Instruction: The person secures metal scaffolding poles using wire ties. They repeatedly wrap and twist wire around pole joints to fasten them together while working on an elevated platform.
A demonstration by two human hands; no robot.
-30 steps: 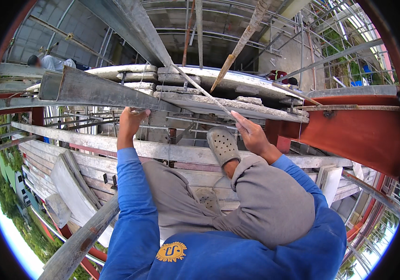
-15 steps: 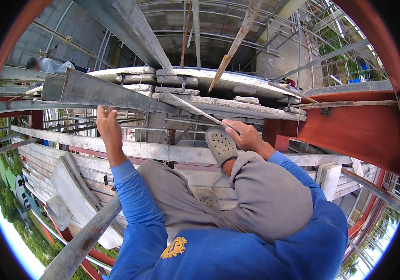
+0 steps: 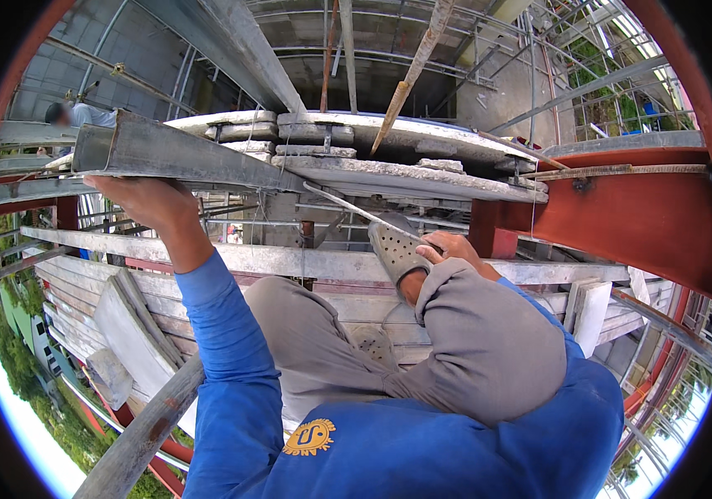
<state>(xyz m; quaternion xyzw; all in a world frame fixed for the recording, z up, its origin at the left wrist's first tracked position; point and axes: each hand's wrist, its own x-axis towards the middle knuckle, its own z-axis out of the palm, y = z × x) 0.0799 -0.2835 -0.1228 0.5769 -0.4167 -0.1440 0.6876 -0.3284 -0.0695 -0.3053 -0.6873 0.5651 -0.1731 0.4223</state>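
Observation:
A grey steel channel (image 3: 194, 158) extends across the left, its open end toward the far left. My left hand (image 3: 152, 204) is pressed up against the channel's lower edge and grips it, some fingers hidden behind the metal. A thin pale rod (image 3: 356, 209) slants from the channel's right end down to my right hand (image 3: 453, 247). The fingers of that hand are closed around the rod's near end, just beside my grey clog (image 3: 397, 249). My right knee covers part of the right wrist.
Stacked concrete-crusted planks (image 3: 414, 180) lie beyond my feet. A red steel beam (image 3: 613, 220) stands at right, a long plank (image 3: 339, 264) crosses beneath my legs, and a pipe (image 3: 144, 428) rises at lower left. Another person (image 3: 81, 115) is at far left. Scaffolding surrounds a deep drop.
My left hand has moved left and up, from beside the channel to gripping its lower edge. My right hand has shifted slightly right and down with the rod.

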